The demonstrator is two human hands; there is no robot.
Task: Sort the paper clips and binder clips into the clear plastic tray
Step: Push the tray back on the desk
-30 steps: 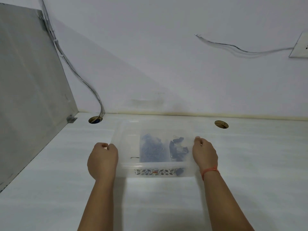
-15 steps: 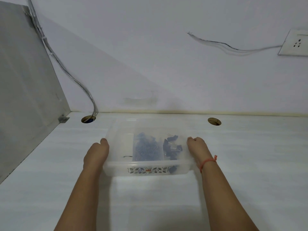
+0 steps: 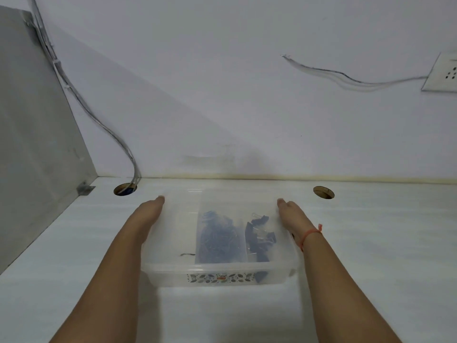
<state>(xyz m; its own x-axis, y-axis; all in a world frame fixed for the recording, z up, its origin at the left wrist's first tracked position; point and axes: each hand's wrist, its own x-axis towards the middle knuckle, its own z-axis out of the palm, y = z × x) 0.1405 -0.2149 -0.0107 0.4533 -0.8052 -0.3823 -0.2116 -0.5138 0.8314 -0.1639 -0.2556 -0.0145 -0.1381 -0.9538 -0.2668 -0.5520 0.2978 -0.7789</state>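
**Both hands flank the clip tray on the white desk**

A clear plastic tray [image 3: 173,243] sits on the white desk [image 3: 371,243], centred in front of the person and a little short of the back wall. Its near wall carries a printed leaf-pattern label [image 3: 220,278]. Inside, a heap of dark blue paper clips [image 3: 217,238] fills a middle section, and black binder clips [image 3: 258,240] with silver wire handles lie in the section to the right. The left part of the tray holds only one small dark item, too blurred to identify, near the front.

The left hand [image 3: 148,214] lies flat along the tray's left side, fingers straight and together, pointing toward the wall; it is spread, not curled around anything. The right hand [image 3: 291,216] is likewise extended along the tray's right side with fingers out. Whether either palm presses the tray wall or merely rests beside it cannot be told. An orange thread bracelet [image 3: 311,235] circles the right wrist.

Two round cable holes are cut in the desk near the wall: one at the left [image 3: 125,189] with a grey cable bundle [image 3: 99,120] running up the wall from it, one at the right [image 3: 323,192]. A wall socket [image 3: 442,73] is at the upper right. A grey partition panel [image 3: 32,144] stands at the desk's left edge.
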